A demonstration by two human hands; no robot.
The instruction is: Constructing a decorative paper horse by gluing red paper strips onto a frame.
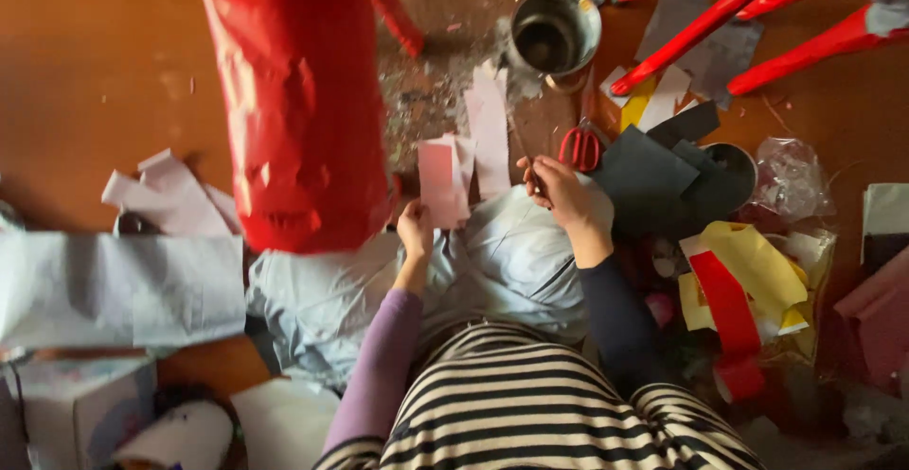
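Far to the left of the grip, a white cardboard box point(80, 404) sits at the lower edge; what it holds cannot be made out. Pale paper sheets point(118, 285) lie above it on the orange-brown floor point(85, 63). Just left of the grip rises a tall red paper-covered form point(298, 101). The left hand point(415, 227) pinches the lower edge of a pink paper strip point(442, 181), held upright above a light blue cloth point(492, 262) on the lap. Just to the right, the right hand point(566, 195) has its fingers closed on a thin brush point(526, 162). Beyond the grip stands a metal pot point(555, 30), dark inside, its contents unclear. Red-handled scissors point(579, 146) lie just right of the right hand. Farther right, dark grey card point(649, 172), a small dark bowl point(734, 167), a crumpled clear bag point(791, 178) and yellow and red scraps point(748, 276) litter the floor.
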